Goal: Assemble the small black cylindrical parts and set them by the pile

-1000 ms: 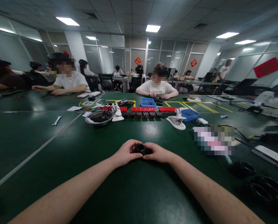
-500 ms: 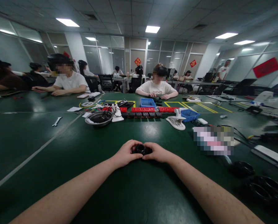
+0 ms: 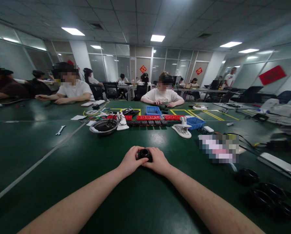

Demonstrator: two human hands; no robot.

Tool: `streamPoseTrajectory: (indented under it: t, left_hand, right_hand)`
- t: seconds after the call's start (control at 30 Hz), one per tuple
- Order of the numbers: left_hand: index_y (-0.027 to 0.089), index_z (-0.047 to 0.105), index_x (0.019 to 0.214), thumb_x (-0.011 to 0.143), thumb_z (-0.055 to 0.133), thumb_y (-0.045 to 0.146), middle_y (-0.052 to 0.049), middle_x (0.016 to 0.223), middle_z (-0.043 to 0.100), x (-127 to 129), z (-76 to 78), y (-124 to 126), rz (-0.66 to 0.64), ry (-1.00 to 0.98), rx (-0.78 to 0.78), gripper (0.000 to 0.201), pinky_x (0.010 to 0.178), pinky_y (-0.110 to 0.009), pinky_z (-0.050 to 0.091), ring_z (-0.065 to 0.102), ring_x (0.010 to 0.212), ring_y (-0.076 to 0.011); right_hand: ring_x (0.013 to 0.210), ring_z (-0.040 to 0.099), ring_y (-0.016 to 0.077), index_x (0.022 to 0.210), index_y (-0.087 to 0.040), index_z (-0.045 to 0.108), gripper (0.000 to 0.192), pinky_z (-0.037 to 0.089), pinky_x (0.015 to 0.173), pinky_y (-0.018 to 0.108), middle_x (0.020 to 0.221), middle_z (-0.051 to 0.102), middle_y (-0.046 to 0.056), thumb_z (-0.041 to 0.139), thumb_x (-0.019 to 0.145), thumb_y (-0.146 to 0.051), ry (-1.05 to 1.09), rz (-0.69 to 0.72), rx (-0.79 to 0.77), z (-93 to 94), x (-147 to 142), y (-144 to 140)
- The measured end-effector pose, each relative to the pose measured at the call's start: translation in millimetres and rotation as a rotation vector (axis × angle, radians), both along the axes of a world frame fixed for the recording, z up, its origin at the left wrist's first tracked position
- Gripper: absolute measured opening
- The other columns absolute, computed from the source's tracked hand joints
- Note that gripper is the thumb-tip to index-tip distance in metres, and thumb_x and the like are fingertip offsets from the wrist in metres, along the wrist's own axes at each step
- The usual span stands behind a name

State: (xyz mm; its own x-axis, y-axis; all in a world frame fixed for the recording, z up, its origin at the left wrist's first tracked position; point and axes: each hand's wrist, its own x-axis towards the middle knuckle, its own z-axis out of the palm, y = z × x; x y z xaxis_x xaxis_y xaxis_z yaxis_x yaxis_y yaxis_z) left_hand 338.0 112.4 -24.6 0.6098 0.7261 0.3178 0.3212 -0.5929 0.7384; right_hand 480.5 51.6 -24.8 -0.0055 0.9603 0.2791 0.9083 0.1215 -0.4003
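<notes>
Between my hands, low over the green table (image 3: 125, 208), is a small glossy black round part with a hole in its top (image 3: 144, 153). My left hand (image 3: 132, 160) grips it from the left, thumb across its near side. From the right, my right hand (image 3: 158, 160) closes round it, and the thumbs come close together in front. The lower part is hidden by my fingers. Several larger black rings (image 3: 260, 199) lie at the lower right, apart from my hands.
Beyond my hands stand a metal bowl (image 3: 103, 126), white clip stands (image 3: 183, 128), red strips (image 3: 149, 117) and blue bins (image 3: 195, 123). A wrench (image 3: 60, 130) lies left; a white power strip (image 3: 279, 165) is at right. Co-workers sit across the table.
My right hand has come further left and closer round the black part, so the hands are nearer each other. The camera view has shifted slightly.
</notes>
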Motion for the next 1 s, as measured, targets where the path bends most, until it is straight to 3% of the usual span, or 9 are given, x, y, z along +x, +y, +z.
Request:
streamPoseTrajectory:
  t: [0.1,0.3,1.0]
  left_hand:
    - [0.017,0.051,0.098,0.065,0.062,0.027,-0.002,0.085,0.049,-5.4,2.3,3.6,-0.144,-0.002,-0.076,0.037,0.059,-0.024,0.039,0.046,0.066,-0.0125]
    - [0.015,0.049,0.1,0.065,0.063,0.026,-0.003,0.088,0.051,-7.8,5.6,5.1,-0.258,-0.027,-0.226,0.039,0.059,-0.023,0.04,0.048,0.069,-0.012]
    - [0.017,0.048,0.102,0.066,0.062,0.024,-0.001,0.085,0.05,-7.3,5.5,5.3,-0.275,-0.032,-0.287,0.039,0.059,-0.024,0.042,0.05,0.07,-0.0126]
  right_hand:
    - [0.08,0.048,0.0187,0.095,-0.017,0.053,0.043,0.036,0.07,0.03,0.088,0.055,0.005,0.063,0.061,-0.042,0.115,0.202,-0.073,1.5,14.0,-1.3]
    - [0.072,0.05,0.0148,0.094,-0.017,0.055,0.034,0.037,0.063,0.025,0.081,0.056,0.001,0.063,0.064,-0.031,0.233,0.323,-0.129,-0.4,23.3,2.8]
    - [0.074,0.051,0.015,0.096,-0.016,0.055,0.03,0.037,0.065,0.025,0.084,0.057,0.002,0.06,0.068,-0.027,0.242,0.392,-0.148,0.8,25.3,2.9]
